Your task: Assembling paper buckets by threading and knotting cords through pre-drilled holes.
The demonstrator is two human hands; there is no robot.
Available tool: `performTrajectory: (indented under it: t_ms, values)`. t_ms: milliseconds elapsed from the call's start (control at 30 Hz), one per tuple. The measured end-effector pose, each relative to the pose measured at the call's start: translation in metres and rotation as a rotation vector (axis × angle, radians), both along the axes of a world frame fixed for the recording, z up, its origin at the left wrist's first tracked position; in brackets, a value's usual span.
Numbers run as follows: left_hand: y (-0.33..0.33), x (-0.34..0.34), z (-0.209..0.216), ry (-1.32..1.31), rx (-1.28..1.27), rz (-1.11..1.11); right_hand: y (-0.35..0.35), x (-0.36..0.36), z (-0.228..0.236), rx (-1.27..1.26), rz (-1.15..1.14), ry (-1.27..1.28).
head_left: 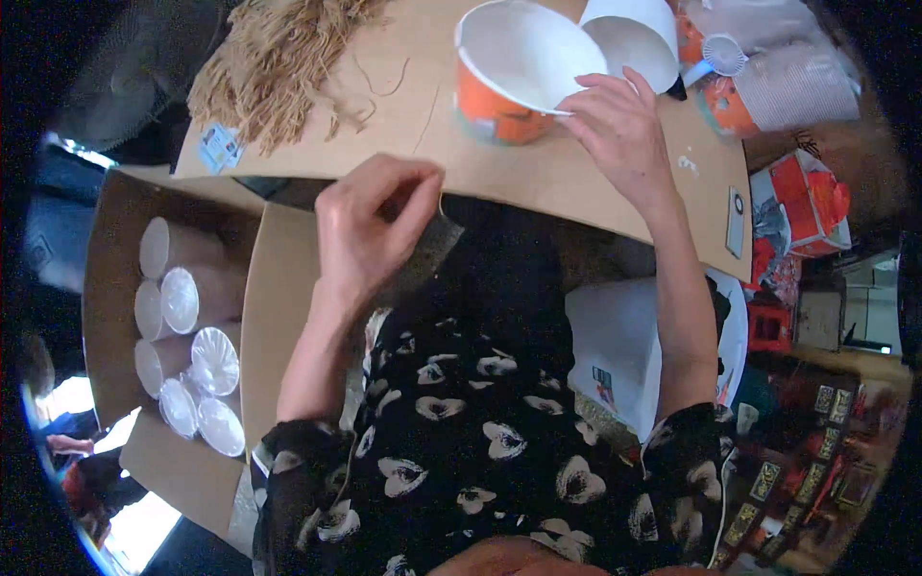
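Right hand (619, 134) pinches the bucket (519, 62) rim; left hand (373, 226) curls by the table (576, 178) edge, grip unclear.

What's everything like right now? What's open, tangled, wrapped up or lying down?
Orange-and-white bucket: open.
Right hand: fingers on that bucket's rim.
Left hand: curled, thumb and forefinger together; whether it holds anything is unclear.
White container: open, lying on its side.
Brown cords: heaped, tangled.
Cardboard box: open.
Pale cylinders: wrapped in clear plastic, inside that box.
Stacked cups: nested, lying down.
White bin: seems open, partly hidden.
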State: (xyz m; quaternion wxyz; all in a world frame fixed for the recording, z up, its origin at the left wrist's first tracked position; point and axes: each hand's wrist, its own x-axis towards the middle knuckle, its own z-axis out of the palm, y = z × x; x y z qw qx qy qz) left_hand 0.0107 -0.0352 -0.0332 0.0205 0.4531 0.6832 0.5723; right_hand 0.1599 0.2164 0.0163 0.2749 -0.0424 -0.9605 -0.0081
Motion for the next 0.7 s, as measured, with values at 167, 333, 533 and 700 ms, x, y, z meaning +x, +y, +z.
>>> performTrajectory:
  t_ms: [167,333,533,700]
  values:
    - [0.050,0.009,-0.028,-0.333,0.154,-0.091,-0.037,-0.006,-0.006,-0.224,-0.016,0.036]
    - [0.071,0.012,-0.032,-0.469,0.226,-0.083,-0.046,-0.017,-0.007,-0.288,-0.028,0.016]
    - [0.079,0.013,-0.028,-0.478,0.253,-0.112,-0.050,-0.011,0.003,-0.388,-0.011,-0.012]
    - [0.082,0.015,-0.023,-0.460,0.234,-0.094,-0.045,-0.007,0.003,-0.458,-0.007,-0.004]
